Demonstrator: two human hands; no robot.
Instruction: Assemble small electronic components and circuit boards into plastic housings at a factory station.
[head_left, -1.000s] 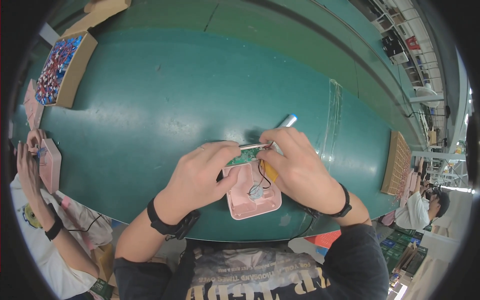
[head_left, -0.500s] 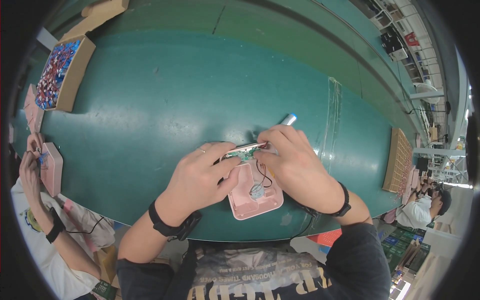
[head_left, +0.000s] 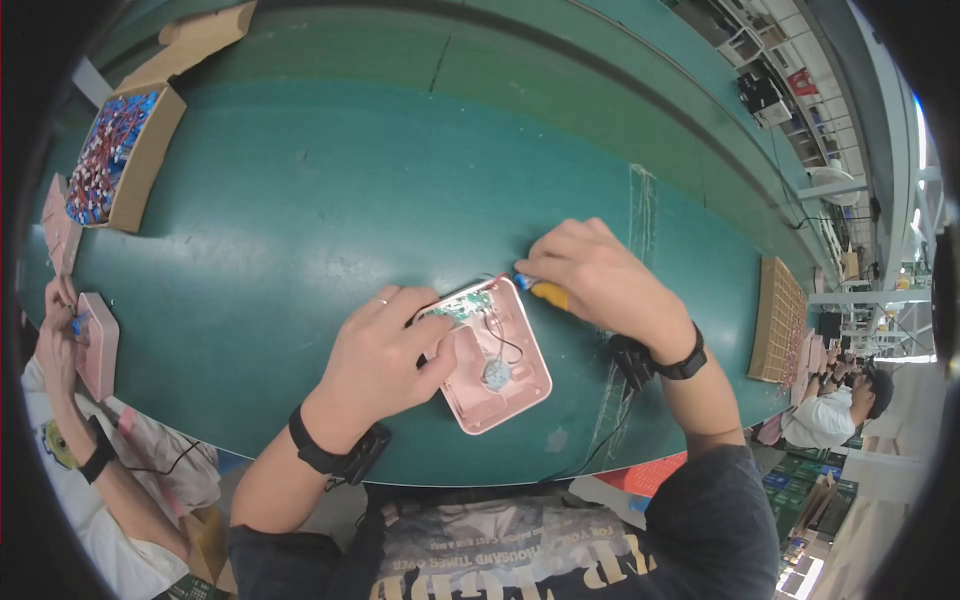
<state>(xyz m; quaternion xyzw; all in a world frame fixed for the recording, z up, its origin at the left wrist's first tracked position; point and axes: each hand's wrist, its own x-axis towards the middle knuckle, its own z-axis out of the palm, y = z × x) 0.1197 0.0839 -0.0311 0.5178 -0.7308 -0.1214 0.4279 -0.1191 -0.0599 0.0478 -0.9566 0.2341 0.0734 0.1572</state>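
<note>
My neighbour's right hand pinches a small yellow-and-blue object beside the upper-right corner of a pale pink, rounded-square plastic housing. The left hand clasps its left edge, near a green circuit board, above the dark-green tabletop.

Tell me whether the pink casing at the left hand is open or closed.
Open: the pink casing faces up uncovered, leaving the green circuit board and the round grey part exposed.
</note>
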